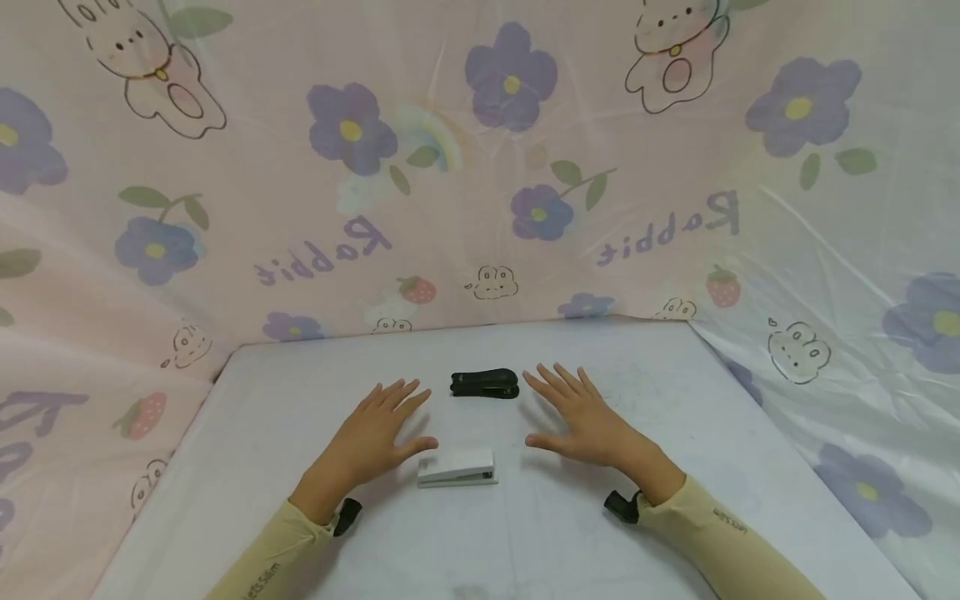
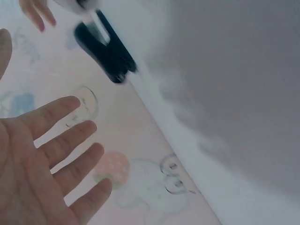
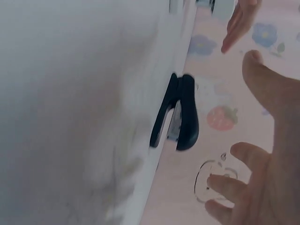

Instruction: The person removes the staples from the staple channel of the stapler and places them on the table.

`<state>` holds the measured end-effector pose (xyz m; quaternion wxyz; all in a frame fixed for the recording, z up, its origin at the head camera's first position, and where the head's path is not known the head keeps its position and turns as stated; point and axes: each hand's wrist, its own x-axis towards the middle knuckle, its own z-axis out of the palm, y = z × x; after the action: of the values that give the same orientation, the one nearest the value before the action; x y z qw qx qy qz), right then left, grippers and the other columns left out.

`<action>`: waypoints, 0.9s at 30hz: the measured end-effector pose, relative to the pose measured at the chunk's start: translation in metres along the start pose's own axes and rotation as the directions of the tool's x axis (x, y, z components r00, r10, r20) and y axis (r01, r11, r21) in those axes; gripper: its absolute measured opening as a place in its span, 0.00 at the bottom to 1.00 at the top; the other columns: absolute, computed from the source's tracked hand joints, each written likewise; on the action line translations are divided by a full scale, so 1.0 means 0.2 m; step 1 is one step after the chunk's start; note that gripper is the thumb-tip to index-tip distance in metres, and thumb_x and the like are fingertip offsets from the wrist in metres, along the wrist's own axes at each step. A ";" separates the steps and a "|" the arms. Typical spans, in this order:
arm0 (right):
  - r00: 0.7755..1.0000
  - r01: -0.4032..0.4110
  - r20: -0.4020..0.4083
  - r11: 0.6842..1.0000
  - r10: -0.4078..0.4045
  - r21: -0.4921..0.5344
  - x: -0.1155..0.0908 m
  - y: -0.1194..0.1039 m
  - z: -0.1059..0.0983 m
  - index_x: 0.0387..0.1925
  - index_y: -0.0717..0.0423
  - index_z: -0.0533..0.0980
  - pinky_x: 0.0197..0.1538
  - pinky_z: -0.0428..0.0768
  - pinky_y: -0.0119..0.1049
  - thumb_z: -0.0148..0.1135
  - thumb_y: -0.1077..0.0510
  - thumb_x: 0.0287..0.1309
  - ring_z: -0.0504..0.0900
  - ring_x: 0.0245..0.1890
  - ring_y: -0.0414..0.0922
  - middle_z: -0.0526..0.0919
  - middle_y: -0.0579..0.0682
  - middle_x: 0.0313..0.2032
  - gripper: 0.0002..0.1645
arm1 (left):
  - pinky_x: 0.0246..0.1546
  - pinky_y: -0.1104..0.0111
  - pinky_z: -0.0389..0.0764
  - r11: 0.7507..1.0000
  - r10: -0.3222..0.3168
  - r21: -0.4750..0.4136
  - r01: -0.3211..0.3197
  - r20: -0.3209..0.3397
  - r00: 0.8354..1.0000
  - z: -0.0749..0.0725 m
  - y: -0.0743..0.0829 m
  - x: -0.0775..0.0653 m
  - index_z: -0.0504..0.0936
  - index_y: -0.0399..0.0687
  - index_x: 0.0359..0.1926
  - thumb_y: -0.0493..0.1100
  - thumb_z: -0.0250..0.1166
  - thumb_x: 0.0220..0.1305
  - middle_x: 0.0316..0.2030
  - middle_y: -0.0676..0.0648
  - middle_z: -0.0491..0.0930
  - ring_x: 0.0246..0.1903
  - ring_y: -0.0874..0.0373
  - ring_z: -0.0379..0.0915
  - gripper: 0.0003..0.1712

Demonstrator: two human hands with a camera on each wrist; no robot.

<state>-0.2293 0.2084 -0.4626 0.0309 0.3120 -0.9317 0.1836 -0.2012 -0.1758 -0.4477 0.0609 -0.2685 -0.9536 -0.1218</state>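
Note:
A black stapler (image 1: 484, 383) lies on the white table between the two hands, toward the back. Nearer the front, a white stapler (image 1: 457, 468) rests on the tabletop. My left hand (image 1: 378, 437) hovers at the left with fingers spread, its thumb close to the white stapler's left end; whether it touches cannot be told. On the other side my right hand (image 1: 577, 417) is held with spread fingers, holding nothing, its fingertips just right of the black stapler. Both wrist views also show the black stapler (image 2: 105, 49), (image 3: 177, 112), apart from the fingers.
The white tabletop (image 1: 637, 542) reaches back to a cloth backdrop (image 1: 450, 192) printed with flowers, rabbits and strawberries. The cloth also hangs along the left and right sides. Dark wrist-camera mounts (image 1: 621, 507) stick out below the sleeves.

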 end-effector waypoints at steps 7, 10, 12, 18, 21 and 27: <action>0.991 0.130 -0.039 0.989 -0.127 0.070 0.00 -0.06 0.02 0.84 0.48 0.59 0.82 0.48 0.62 0.72 0.27 0.60 0.56 0.83 0.59 0.62 0.53 0.82 0.61 | 0.76 0.47 0.65 0.996 0.089 -0.007 -0.090 -0.041 0.995 0.01 0.11 0.02 0.74 0.54 0.77 0.72 0.64 0.72 0.75 0.46 0.73 0.75 0.43 0.68 0.43; 0.988 0.149 -0.043 0.984 -0.146 0.092 0.00 -0.09 0.03 0.83 0.47 0.63 0.80 0.57 0.61 0.75 0.27 0.58 0.62 0.80 0.58 0.68 0.55 0.79 0.60 | 0.71 0.46 0.72 0.993 0.113 -0.026 -0.114 -0.055 0.992 0.02 0.16 0.02 0.76 0.54 0.75 0.70 0.65 0.72 0.72 0.47 0.76 0.71 0.44 0.72 0.41; 0.988 0.155 -0.040 0.981 -0.152 0.113 0.00 -0.10 0.03 0.82 0.47 0.65 0.77 0.64 0.61 0.76 0.28 0.57 0.66 0.78 0.57 0.70 0.54 0.77 0.59 | 0.67 0.47 0.76 0.992 0.119 -0.040 -0.121 -0.057 0.991 0.03 0.18 0.02 0.77 0.55 0.74 0.69 0.67 0.71 0.70 0.47 0.78 0.69 0.45 0.75 0.39; 0.990 0.139 0.006 0.973 -0.142 0.184 -0.01 -0.14 0.07 0.78 0.46 0.70 0.72 0.72 0.57 0.77 0.29 0.56 0.70 0.74 0.51 0.72 0.46 0.73 0.54 | 0.62 0.50 0.81 0.987 0.141 -0.074 -0.143 -0.027 0.990 0.07 0.23 0.03 0.80 0.54 0.71 0.64 0.69 0.72 0.67 0.49 0.81 0.64 0.48 0.80 0.34; 0.987 0.152 0.016 0.962 -0.160 0.227 -0.01 -0.16 0.09 0.76 0.50 0.72 0.71 0.73 0.55 0.78 0.31 0.57 0.71 0.73 0.49 0.74 0.45 0.71 0.52 | 0.59 0.52 0.83 0.984 0.155 -0.084 -0.155 -0.007 0.988 0.08 0.26 0.04 0.82 0.53 0.69 0.61 0.70 0.72 0.64 0.49 0.83 0.61 0.49 0.81 0.31; 0.984 0.159 0.029 0.950 -0.173 0.268 0.00 -0.18 0.16 0.70 0.54 0.76 0.69 0.76 0.51 0.78 0.36 0.61 0.74 0.68 0.47 0.78 0.44 0.65 0.44 | 0.53 0.56 0.85 0.984 0.166 -0.060 -0.165 0.008 0.986 0.09 0.30 0.04 0.85 0.52 0.64 0.57 0.73 0.71 0.57 0.51 0.86 0.56 0.53 0.84 0.26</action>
<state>-0.2070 0.1706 -0.4801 -0.0201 0.3953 -0.8697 0.2948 -0.1779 -0.1180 -0.4522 0.0566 -0.3494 -0.9243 -0.1427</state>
